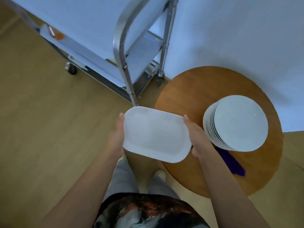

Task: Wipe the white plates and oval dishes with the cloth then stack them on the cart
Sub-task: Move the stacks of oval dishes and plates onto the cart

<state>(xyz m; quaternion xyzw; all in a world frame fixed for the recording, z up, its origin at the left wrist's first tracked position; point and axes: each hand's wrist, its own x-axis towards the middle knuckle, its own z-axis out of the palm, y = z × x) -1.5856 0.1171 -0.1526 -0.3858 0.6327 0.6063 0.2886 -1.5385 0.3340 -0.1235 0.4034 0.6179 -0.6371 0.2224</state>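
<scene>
A white oval dish (pixel 154 134) is held level in the air above the floor, between the cart and the round table. My left hand (pixel 116 137) grips its left edge and my right hand (pixel 197 139) grips its right edge, thumbs on the rim. A stack of several round white plates (pixel 238 124) sits on the round wooden table (pixel 189 96) to the right. A purple cloth (pixel 232 162) lies on the table, partly under that stack. The steel cart (pixel 125 51) stands ahead, its handle just beyond the dish.
The cart has white-lined shelves (pixel 92 51) and caster wheels (pixel 71 69); a small orange-red item (pixel 55 33) lies on a lower shelf. A white wall (pixel 230 30) runs behind the table. Wooden floor (pixel 41 112) spreads to the left. My legs and shoes (pixel 158 175) are below the dish.
</scene>
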